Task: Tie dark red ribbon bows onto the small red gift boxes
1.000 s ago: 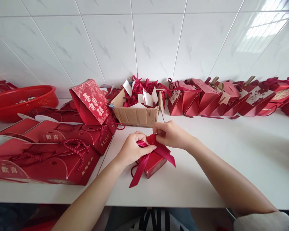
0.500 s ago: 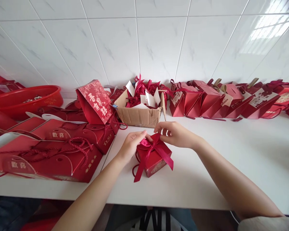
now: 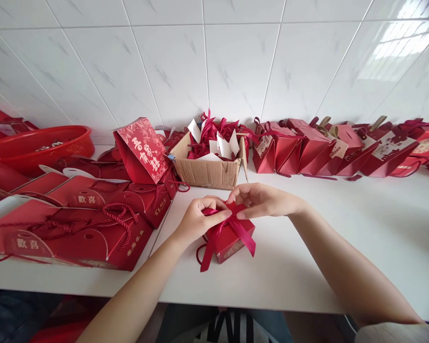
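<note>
A small red gift box (image 3: 226, 247) sits on the white table, with a crimson satin ribbon (image 3: 210, 250) tied in a bow across its top. Two ribbon tails hang over the near side. My left hand (image 3: 202, 219) is closed on the bow's left loop, thumb and finger pinched near the knot. From the right, my right hand (image 3: 262, 200) curls its fingers and thumb about the bow's right side; they partly hide the loop there. A dark red cord handle (image 3: 200, 255) loops out at the box's left.
Behind stands a cardboard box (image 3: 207, 172) of ribbons and white cards. Red cord-handled boxes (image 3: 93, 238) lie at left, a patterned red box (image 3: 143, 150) on top, near a red basin (image 3: 57, 143). Red gift boxes (image 3: 310, 147) line the tiled wall at right.
My left thumb has moved right and down onto the bow's knot. My right hand has shifted slightly, its thumb now lower beside the knot. The box stays in place.
</note>
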Demonstrator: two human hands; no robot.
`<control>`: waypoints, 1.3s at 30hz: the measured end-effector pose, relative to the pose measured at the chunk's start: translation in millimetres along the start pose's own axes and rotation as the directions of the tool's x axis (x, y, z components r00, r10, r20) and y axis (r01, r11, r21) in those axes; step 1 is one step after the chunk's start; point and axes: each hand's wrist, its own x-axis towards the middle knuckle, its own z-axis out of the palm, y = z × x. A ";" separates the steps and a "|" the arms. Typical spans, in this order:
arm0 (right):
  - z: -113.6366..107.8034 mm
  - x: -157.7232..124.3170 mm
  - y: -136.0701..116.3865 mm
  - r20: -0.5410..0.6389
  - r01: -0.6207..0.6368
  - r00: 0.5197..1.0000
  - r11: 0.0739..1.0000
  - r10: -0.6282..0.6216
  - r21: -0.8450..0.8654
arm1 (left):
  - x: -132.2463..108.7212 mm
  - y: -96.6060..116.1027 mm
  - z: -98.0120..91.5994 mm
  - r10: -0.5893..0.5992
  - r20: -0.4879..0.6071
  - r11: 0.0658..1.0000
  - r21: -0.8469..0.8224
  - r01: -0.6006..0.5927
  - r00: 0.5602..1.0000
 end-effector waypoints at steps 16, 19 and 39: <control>12.5 18.8 15.3 -0.304 0.025 0.953 0.995 0.005 0.095 | 0.4 -1.1 -0.4 0.064 0.060 0.992 0.107 -0.070 0.996; 12.6 19.6 16.6 -0.330 0.018 0.944 0.998 0.005 0.067 | 0.8 -1.2 -0.7 0.070 0.070 0.991 0.109 -0.078 0.995; 7.9 8.2 5.5 -0.381 -0.003 0.920 0.970 -0.092 -0.243 | -0.9 -8.1 -6.7 0.008 0.113 0.957 -0.288 0.025 0.994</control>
